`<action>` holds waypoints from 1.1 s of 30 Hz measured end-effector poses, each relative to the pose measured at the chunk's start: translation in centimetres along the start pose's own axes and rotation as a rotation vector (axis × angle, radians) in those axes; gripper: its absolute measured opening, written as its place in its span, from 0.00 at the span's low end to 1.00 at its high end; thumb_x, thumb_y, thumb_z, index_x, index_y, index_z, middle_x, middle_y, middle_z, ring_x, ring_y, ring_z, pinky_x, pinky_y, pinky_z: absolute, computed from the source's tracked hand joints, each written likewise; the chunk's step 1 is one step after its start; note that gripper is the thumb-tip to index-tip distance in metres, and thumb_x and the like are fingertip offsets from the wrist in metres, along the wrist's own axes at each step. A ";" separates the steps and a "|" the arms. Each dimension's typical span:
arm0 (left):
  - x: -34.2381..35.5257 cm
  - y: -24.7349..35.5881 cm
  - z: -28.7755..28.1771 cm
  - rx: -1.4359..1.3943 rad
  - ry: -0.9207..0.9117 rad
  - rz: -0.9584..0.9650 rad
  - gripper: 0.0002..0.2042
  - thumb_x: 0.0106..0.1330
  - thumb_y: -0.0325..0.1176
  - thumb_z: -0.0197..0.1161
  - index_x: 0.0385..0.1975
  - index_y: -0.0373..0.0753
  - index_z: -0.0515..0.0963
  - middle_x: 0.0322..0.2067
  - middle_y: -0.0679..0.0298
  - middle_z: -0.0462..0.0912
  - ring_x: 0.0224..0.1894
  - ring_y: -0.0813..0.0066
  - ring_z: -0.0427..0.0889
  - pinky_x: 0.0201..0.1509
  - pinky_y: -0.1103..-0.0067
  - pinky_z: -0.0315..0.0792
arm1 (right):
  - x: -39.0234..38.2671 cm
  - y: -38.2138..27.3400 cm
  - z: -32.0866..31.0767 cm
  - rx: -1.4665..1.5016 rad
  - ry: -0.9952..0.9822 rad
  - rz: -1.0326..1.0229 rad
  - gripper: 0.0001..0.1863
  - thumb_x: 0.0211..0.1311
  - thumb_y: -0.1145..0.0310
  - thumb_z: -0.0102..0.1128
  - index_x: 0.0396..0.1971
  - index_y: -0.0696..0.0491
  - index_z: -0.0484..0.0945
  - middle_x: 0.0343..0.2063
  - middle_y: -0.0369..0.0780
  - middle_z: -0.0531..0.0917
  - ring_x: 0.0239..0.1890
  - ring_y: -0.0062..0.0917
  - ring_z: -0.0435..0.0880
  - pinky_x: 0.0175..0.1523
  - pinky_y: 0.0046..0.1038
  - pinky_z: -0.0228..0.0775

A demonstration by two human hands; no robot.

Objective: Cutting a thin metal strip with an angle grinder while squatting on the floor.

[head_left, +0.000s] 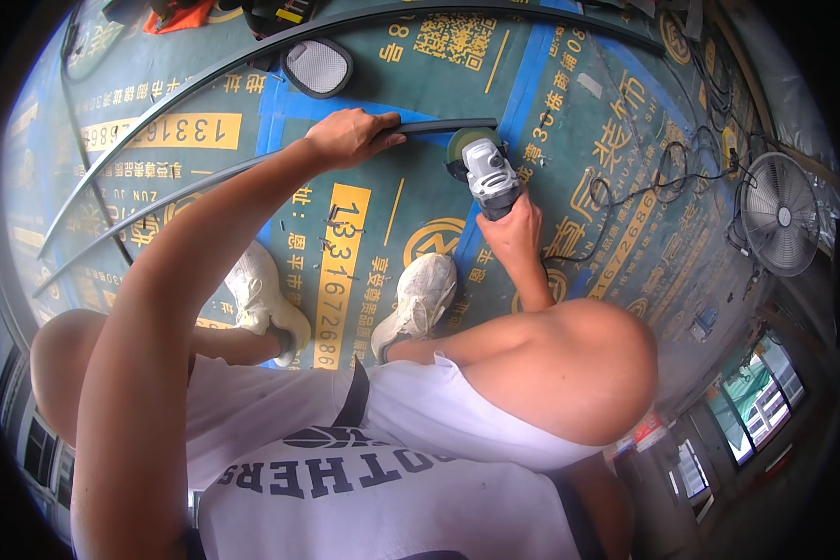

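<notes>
My left hand is closed around a long dark grey strip, near its right end. The strip runs back to the left under my forearm and low over the floor. In my right hand is an angle grinder with a silver-grey head and dark body. Its round greenish disc is right beside the strip's end; whether the two touch I cannot tell. A second long grey strip curves across the far side of the floor.
Green floor covering with yellow print and blue tape lies under everything. A grey mesh-topped oval pad is beyond my left hand. A round metal fan stands at right, with black cables nearby. Small dark scraps lie before my shoes.
</notes>
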State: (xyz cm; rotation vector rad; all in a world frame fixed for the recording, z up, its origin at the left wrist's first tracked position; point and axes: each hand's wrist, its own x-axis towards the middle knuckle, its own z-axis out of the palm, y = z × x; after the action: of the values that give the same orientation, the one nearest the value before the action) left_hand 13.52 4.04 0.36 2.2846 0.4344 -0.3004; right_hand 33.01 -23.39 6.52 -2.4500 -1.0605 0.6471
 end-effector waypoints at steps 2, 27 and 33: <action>0.0 0.1 -0.1 0.005 -0.003 0.006 0.20 0.80 0.55 0.52 0.49 0.43 0.78 0.26 0.49 0.84 0.32 0.42 0.84 0.35 0.54 0.76 | 0.0 0.2 0.1 0.002 0.003 -0.007 0.25 0.45 0.66 0.77 0.42 0.59 0.78 0.33 0.56 0.86 0.39 0.59 0.85 0.45 0.52 0.78; -0.3 0.3 -0.5 -0.008 0.059 0.060 0.16 0.79 0.48 0.57 0.45 0.40 0.77 0.23 0.45 0.81 0.29 0.41 0.83 0.33 0.54 0.75 | 0.1 0.1 0.2 -0.022 0.006 0.010 0.25 0.45 0.66 0.76 0.43 0.58 0.78 0.34 0.56 0.85 0.40 0.59 0.84 0.46 0.53 0.76; -0.3 0.4 -0.4 0.024 0.008 0.007 0.19 0.80 0.53 0.53 0.48 0.43 0.78 0.26 0.49 0.84 0.32 0.42 0.85 0.35 0.54 0.77 | 0.2 0.0 0.2 -0.003 0.008 -0.001 0.24 0.46 0.67 0.75 0.43 0.58 0.77 0.34 0.55 0.85 0.40 0.59 0.83 0.46 0.53 0.76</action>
State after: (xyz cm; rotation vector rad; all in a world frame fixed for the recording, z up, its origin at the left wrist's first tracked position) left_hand 13.39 4.05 1.01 2.3106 0.4285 -0.2945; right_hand 33.01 -23.19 6.26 -2.4523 -1.0598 0.6352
